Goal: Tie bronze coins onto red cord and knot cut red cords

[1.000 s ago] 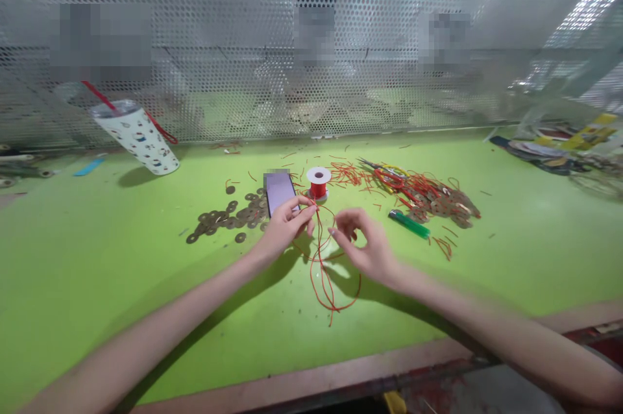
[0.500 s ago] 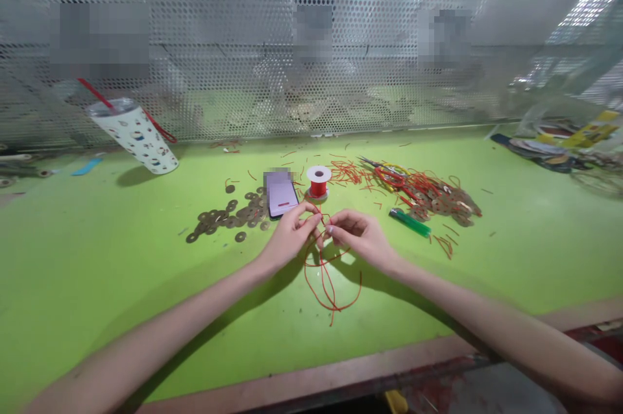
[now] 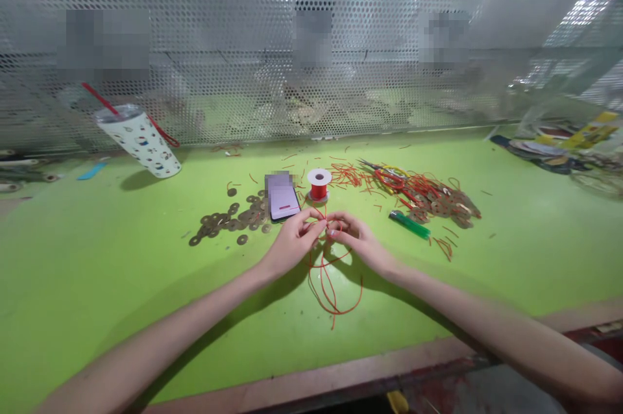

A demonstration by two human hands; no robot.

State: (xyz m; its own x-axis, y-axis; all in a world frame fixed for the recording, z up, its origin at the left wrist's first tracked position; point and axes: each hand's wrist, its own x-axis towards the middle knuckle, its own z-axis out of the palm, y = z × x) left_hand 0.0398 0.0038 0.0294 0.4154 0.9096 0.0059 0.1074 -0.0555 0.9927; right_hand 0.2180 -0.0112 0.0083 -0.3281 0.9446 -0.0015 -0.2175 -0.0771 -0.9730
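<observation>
My left hand and my right hand meet over the green table, fingertips almost touching. Both pinch a thin red cord whose loops trail down toward me on the table. Just beyond my hands stands a small spool of red cord. A phone lies left of the spool. A scatter of old holed coins lies left of the phone.
A green lighter lies right of my hands. Behind it sit scissors and a heap of coins tied with red cord. A patterned cup with a red straw stands at the back left. A perforated metal screen closes the far side.
My right hand has moved left to meet the left hand, and both now pinch the cord close together. The cord loops have shifted slightly.
</observation>
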